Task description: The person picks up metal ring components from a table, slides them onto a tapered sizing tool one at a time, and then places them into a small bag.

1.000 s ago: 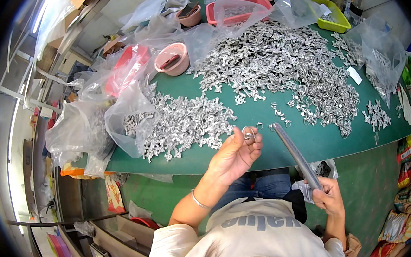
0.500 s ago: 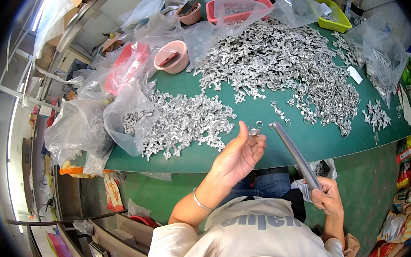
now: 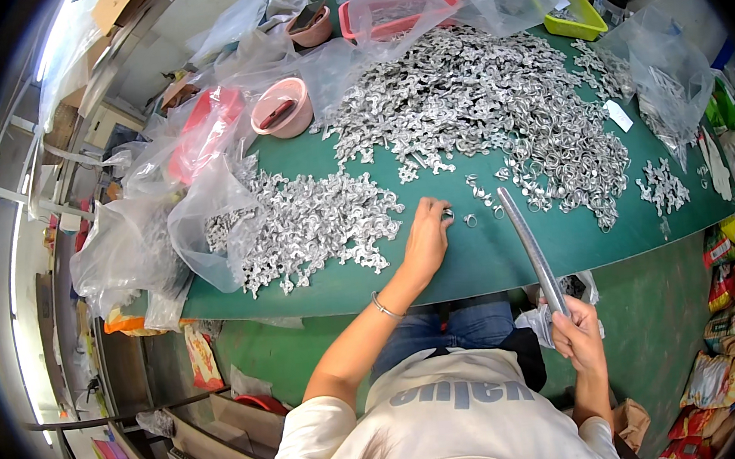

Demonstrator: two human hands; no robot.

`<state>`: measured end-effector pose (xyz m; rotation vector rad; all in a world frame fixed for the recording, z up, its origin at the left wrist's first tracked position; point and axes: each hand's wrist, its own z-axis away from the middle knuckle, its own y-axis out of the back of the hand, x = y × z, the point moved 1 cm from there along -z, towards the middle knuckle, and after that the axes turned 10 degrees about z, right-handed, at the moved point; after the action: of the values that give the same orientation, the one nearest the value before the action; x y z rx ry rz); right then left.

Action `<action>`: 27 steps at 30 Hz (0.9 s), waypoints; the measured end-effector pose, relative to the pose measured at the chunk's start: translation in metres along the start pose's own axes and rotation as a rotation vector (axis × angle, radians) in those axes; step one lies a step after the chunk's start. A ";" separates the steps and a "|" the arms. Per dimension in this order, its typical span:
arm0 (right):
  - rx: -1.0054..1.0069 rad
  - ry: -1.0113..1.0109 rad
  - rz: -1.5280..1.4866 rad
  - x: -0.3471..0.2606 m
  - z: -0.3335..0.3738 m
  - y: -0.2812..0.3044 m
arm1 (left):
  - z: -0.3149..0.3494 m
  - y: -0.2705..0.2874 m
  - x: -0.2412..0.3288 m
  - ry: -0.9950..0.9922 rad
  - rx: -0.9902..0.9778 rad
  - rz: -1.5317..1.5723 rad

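My left hand (image 3: 426,240) is over the table edge, palm turned down, its fingertips pinched on a small silver ring (image 3: 447,214). Just right of those fingertips another ring (image 3: 470,220) lies on the green table. My right hand (image 3: 580,335) is wrapped round the thick end of a long tapered metal rod, which looks like a ring mandrel (image 3: 530,249). The rod's thin tip points away from me, above the table and close to a few loose rings (image 3: 498,211). No ring shows on the rod.
A large heap of silver metal pieces and rings (image 3: 478,100) covers the back right of the green table (image 3: 355,292); a smaller heap (image 3: 315,225) lies left. Around them are plastic bags (image 3: 139,239), a pink bowl (image 3: 282,108), a red tray (image 3: 398,11) and a yellow-green tray (image 3: 570,8).
My left hand has turned from palm up, fingers curled, to palm down with a ring at its fingertips. The rod is more upright, its tip farther right. The whole view has shifted slightly.
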<state>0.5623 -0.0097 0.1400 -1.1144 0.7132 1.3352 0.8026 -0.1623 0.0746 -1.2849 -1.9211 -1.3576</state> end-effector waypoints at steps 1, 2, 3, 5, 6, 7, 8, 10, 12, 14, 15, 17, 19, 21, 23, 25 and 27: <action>0.008 -0.010 -0.006 0.001 0.000 0.001 | 0.002 -0.002 -0.002 0.018 -0.031 -0.026; 0.012 -0.011 -0.008 0.002 -0.001 0.001 | 0.003 -0.003 -0.002 0.037 -0.064 -0.052; 0.013 -0.014 -0.014 0.003 -0.001 0.002 | 0.003 -0.002 -0.003 0.038 -0.067 -0.050; 0.014 -0.017 -0.021 0.003 -0.002 0.001 | 0.002 0.005 -0.001 0.033 -0.025 0.060; 0.024 -0.014 -0.034 0.004 -0.004 0.001 | -0.001 0.008 0.009 0.032 -0.032 0.065; 0.034 -0.012 -0.047 0.005 -0.005 0.000 | -0.003 0.012 0.022 0.085 -0.030 0.157; 0.037 -0.016 -0.047 0.007 -0.007 -0.002 | -0.003 0.015 0.035 0.144 -0.026 0.247; 0.056 -0.009 -0.092 0.004 -0.011 -0.008 | -0.004 0.020 0.061 0.134 0.023 0.395; 0.053 0.012 -0.109 -0.001 -0.013 -0.017 | 0.000 0.026 0.081 0.088 0.090 0.645; 0.027 0.053 -0.138 -0.005 -0.015 -0.023 | 0.005 0.031 0.101 0.049 0.086 0.686; 0.028 0.052 -0.139 -0.007 -0.016 -0.026 | 0.008 0.034 0.109 0.007 0.083 0.725; -0.019 0.097 -0.134 -0.011 -0.015 -0.031 | 0.012 0.039 0.118 -0.029 0.061 0.711; -0.039 0.105 -0.135 -0.013 -0.014 -0.032 | 0.014 0.043 0.126 -0.102 0.062 0.732; -0.048 0.112 -0.140 -0.017 -0.012 -0.035 | 0.016 0.044 0.132 -0.096 0.065 0.719; -0.038 0.137 -0.125 -0.022 -0.010 -0.040 | 0.017 0.046 0.139 -0.112 0.035 0.696; -0.027 0.161 -0.110 -0.025 -0.011 -0.045 | 0.020 0.045 0.144 -0.116 0.035 0.743; 0.003 0.254 -0.017 -0.028 -0.014 -0.050 | 0.024 0.044 0.148 -0.117 0.035 0.789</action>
<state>0.6094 -0.0278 0.1715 -1.2991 0.8874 1.1898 0.7764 -0.0746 0.2009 -1.8544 -1.2461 -0.8420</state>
